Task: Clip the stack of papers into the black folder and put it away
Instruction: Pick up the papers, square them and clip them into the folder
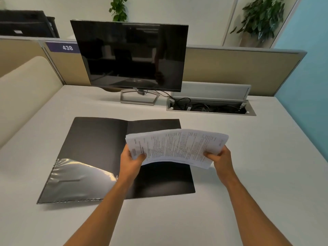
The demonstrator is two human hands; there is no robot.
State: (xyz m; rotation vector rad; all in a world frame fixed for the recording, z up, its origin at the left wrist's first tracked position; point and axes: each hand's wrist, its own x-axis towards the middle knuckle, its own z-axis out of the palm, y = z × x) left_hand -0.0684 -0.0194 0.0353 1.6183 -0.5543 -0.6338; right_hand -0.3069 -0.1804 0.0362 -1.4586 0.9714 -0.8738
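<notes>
Papers (177, 146) arched between our left hand (132, 161) and right hand (221, 159), both pinching short ends; long axis crosswise, above right half of open folder (92, 148).

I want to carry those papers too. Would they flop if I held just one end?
Probably, yes. The stack of papers already bows between the left hand and right hand, so it seems floppy. Loose sheets fan at the edges, so some might slip out.

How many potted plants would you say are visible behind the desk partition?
2: one plant directly above the monitor, the other plant at far right behind the partition. Their pots are hidden.
</notes>
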